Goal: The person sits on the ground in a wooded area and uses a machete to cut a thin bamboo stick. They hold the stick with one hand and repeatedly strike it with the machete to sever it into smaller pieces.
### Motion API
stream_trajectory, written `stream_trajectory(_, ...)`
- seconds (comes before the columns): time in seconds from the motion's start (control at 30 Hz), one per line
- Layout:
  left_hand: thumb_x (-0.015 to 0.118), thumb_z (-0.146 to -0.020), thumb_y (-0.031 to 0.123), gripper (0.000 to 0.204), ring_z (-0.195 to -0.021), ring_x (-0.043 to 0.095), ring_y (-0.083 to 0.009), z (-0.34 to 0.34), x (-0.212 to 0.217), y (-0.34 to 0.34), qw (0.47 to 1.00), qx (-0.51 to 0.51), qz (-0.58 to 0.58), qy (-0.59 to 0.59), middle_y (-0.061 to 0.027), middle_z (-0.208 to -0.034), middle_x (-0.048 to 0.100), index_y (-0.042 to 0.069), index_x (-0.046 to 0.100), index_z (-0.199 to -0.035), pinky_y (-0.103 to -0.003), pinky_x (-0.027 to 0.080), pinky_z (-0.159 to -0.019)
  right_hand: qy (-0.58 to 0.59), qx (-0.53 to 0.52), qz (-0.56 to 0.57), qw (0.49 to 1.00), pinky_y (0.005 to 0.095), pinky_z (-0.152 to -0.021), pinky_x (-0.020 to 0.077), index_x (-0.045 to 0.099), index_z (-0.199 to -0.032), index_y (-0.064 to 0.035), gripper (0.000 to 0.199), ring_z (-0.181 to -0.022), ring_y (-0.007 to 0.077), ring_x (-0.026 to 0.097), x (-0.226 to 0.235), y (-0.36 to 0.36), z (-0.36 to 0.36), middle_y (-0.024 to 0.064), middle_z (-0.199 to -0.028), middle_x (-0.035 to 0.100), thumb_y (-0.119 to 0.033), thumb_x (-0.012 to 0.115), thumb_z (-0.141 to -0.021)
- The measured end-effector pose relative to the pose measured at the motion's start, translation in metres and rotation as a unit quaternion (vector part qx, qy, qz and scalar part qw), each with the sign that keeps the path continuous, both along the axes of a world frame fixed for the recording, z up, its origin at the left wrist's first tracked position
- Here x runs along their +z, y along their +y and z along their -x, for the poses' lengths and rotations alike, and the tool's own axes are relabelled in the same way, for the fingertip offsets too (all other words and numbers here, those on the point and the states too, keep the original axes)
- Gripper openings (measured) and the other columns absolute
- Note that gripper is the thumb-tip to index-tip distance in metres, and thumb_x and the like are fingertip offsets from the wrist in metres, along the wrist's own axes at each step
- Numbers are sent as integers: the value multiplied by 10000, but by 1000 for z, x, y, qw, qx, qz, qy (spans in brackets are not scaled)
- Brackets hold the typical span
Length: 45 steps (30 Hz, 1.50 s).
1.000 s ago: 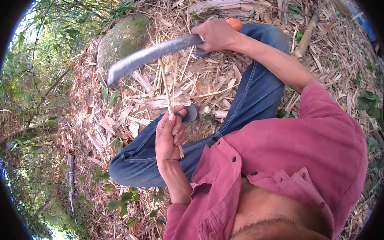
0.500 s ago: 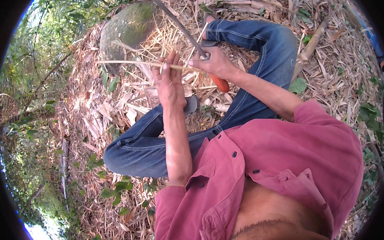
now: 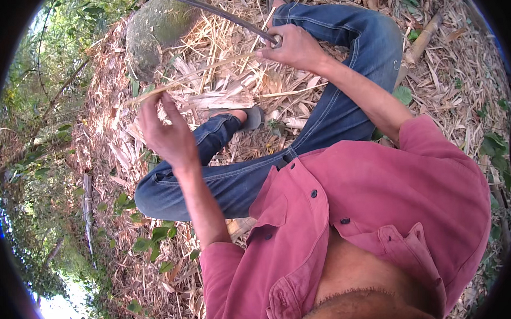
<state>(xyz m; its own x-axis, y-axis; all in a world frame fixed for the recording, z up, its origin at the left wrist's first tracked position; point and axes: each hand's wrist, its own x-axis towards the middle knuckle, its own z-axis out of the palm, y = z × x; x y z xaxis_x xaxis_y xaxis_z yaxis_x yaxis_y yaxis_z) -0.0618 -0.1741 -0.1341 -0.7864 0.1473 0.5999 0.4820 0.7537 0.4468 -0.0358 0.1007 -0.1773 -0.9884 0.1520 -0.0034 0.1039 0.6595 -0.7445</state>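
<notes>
My left hand is raised at the left and pinches the near end of a thin pale bamboo strip. The strip runs up and to the right to my right hand. My right hand grips a long curved knife, and its dark blade reaches up and left from the fist, lying against the strip's far end. The knife's handle is hidden inside the fist. I sit on the ground with legs bent, in blue jeans and a red shirt.
A mossy round stone stands at the upper left, just beyond the strip. Dry bamboo husks and shavings cover the ground around my legs. A cut bamboo piece lies at the upper right. Green undergrowth fills the left side.
My left hand has pulled the strip down and left, so more of its length shows. My right hand with the knife has moved up and right, the blade now edge-on.
</notes>
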Motion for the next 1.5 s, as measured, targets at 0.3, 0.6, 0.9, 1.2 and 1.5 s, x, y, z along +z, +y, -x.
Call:
stream_trajectory(0.3, 545, -923, 217, 243, -870, 640, -283, 31, 7, -33, 920, -179, 277, -210, -145, -952, 652, 66, 620, -1099, -375, 493, -738, 10, 59, -40, 997, 324, -579, 424, 654, -808, -48, 388, -570, 142, 547, 10, 22, 14, 31, -579, 544, -421, 730, -736)
stream_trajectory(0.6, 468, -988, 232, 249, -541, 382, -38, 27, -46, -37, 855, -126, -131, -485, 48, -627, 442, 16, 588, -955, -212, 305, -478, 116, 18, -220, 968, 388, -605, 498, 675, -896, -105, 410, -628, 223, 635, 4, 44, 29, 105, -669, 622, -503, 620, -813)
stream_trajectory(0.9, 554, -946, 198, 215, -538, 534, -87, 16, -38, -5, 688, -116, -432, -571, -7, -678, 550, 2, 608, -1015, -189, 443, -482, 65, 170, -141, 973, 414, -565, 482, 615, -776, -65, 345, -608, 287, 633, -13, -5, 6, 114, -664, 622, -403, 686, -778)
stream_trajectory(1.2, 568, -907, 112, 70, -467, 359, -33, 2, -44, 16, 700, -96, -467, -531, -10, -710, 511, 50, 535, -903, -186, 244, -383, 104, 213, -149, 960, 428, -597, 476, 582, -773, -55, 249, -671, 326, 629, -26, -18, 11, 117, -709, 625, -280, 680, -730)
stream_trajectory(1.5, 576, -914, 135, 122, -473, 353, -25, -16, -41, 14, 651, -77, -532, -537, -11, -751, 495, 45, 521, -976, -164, 253, -378, 145, 219, -212, 941, 410, -570, 497, 567, -748, -68, 221, -615, 305, 631, -37, -17, 22, 116, -668, 618, -260, 672, -718)
